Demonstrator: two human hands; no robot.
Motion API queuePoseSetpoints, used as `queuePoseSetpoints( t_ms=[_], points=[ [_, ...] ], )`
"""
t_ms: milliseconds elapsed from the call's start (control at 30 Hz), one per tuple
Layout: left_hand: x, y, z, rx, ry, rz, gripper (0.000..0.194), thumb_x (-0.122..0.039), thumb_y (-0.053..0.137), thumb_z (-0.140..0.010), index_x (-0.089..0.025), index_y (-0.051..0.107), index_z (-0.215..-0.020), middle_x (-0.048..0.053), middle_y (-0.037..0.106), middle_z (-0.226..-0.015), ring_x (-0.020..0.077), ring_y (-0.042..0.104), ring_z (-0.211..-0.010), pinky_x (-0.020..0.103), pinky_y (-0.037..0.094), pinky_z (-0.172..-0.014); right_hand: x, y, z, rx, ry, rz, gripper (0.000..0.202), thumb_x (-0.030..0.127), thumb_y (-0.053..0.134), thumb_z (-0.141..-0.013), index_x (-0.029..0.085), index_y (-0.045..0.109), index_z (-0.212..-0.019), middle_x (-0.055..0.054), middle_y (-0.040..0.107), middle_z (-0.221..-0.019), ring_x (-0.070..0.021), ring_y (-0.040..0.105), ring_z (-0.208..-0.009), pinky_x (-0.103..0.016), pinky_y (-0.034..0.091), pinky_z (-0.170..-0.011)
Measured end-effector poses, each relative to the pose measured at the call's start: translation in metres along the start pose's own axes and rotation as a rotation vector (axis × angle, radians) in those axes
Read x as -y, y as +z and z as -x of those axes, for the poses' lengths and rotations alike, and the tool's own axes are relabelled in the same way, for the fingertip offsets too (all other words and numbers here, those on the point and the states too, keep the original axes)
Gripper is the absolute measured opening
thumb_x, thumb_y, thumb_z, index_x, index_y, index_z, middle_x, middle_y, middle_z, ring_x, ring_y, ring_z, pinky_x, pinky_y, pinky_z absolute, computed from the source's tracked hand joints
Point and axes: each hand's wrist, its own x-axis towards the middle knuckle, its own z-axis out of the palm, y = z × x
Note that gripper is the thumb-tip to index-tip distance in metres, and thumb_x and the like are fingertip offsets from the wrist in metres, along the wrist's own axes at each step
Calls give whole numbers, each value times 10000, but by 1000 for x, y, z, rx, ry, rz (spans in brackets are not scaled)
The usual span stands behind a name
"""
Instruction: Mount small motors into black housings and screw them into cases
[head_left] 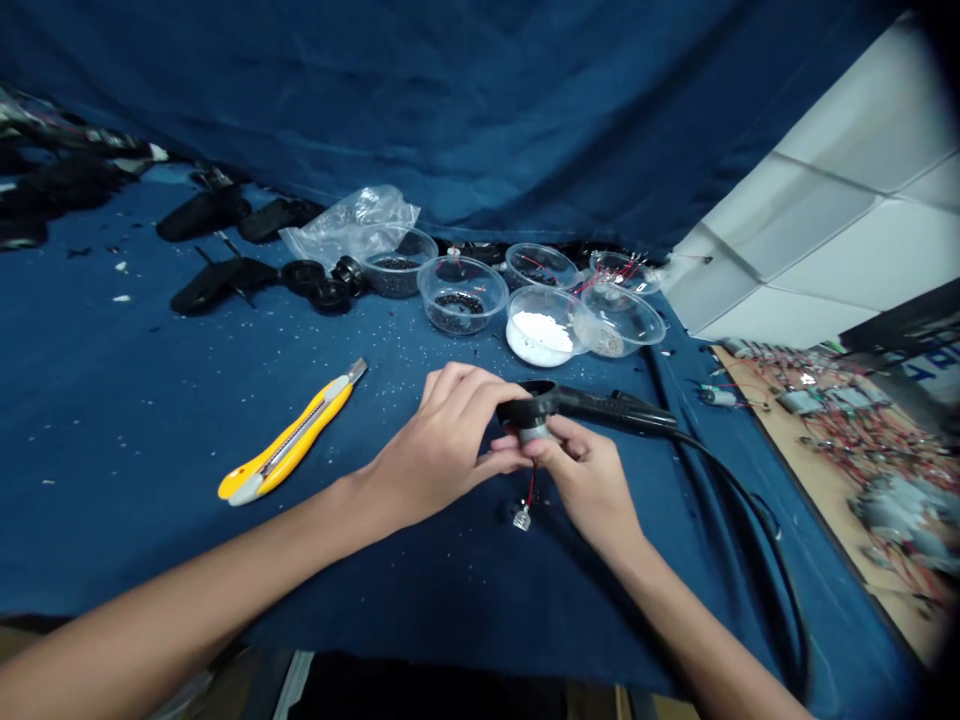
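Observation:
My left hand [446, 430] is closed on the rim of a black round housing [537, 390] that has a long handle [619, 408] and a black cord [739, 470]. My right hand [592, 480] pinches a small grey cylinder, which looks like a motor [534, 433], against the housing's underside. Whether it sits inside the housing or only touches it I cannot tell. Below the fingers a small silvery part [522, 517] dangles on a thin red wire [532, 487]. A yellow utility knife [296, 435] lies on the cloth left of my left hand.
Clear plastic bowls [463, 300] of small parts stand behind my hands, one holding white material [538, 338]. Black housings [221, 282], round black pieces [330, 293] and a plastic bag [356, 222] lie at the back left. Wired motors [840, 405] cover a board at right.

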Motion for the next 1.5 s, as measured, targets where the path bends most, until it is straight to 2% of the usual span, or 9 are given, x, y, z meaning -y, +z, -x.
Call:
queuePoseSetpoints(
  t_ms=[167,267,333,433,600,1067,1200,1300,1500],
  points=[
    [-2,1,-3,12,-252,112,396,-294,643,-836,-174,469,-1171,76,579,-1075,215,535,-1020,402,445,-902,0,-8,-4,149,5,-92,507,622,604,-812,128,669,-908,-90,681,-801,-208,680,-688,-370,584,-713],
    [-2,4,-3,-29,-394,417,425,-281,677,-800,-183,462,-1153,81,588,-1130,202,577,-1049,374,479,-933,0,-17,-9,2,-102,-17,391,517,699,-783,160,628,-925,-61,651,-812,-180,657,-740,-332,568,-741],
    [-2,8,-4,-62,-461,656,435,-284,687,-792,-178,454,-1144,93,593,-1146,197,593,-1065,356,496,-946,0,-20,-11,-106,-181,22,474,422,801,-691,207,585,-1054,-64,637,-993,-186,639,-897,-315,556,-796],
    [-4,13,-5,-68,-527,885,453,-256,693,-778,-160,458,-1153,112,598,-1158,198,594,-1097,343,499,-967,1,-18,-13,-56,-197,-12,577,385,807,-672,244,543,-1166,-78,592,-1181,-202,589,-1060,-335,530,-890],
    [-5,16,-5,-7,-590,965,439,-268,696,-773,-146,499,-1146,116,618,-1146,204,598,-1095,347,504,-959,1,-12,-10,-58,-161,-137,451,326,819,-660,211,608,-1042,-47,655,-1044,-180,620,-963,-318,518,-896],
    [-1,23,-8,9,-572,856,380,-320,664,-802,-152,504,-1103,91,625,-1100,200,604,-1056,367,489,-953,-11,-20,-17,-34,-158,-208,447,305,835,-660,186,659,-1053,-50,671,-1042,-166,632,-929,-317,500,-912],
    [-2,17,-15,-146,-401,423,341,-301,655,-810,-173,491,-1080,58,588,-1042,177,590,-958,345,487,-889,3,-23,-15,45,-58,-333,475,322,785,-729,199,616,-1155,-73,639,-1141,-189,625,-1019,-368,502,-945],
    [-9,8,-20,-208,-225,115,273,-279,644,-827,-177,490,-1027,39,553,-964,171,556,-923,324,466,-847,18,-22,-9,140,-29,-351,382,359,739,-776,163,607,-1075,-77,671,-974,-191,665,-889,-383,545,-860],
    [-23,-8,-25,-82,-121,98,329,-290,652,-839,-189,466,-1091,45,566,-1021,175,565,-964,312,448,-867,44,-32,0,41,-205,25,320,359,713,-772,158,560,-969,-3,616,-762,-150,641,-696,-290,511,-695]
  ],
)
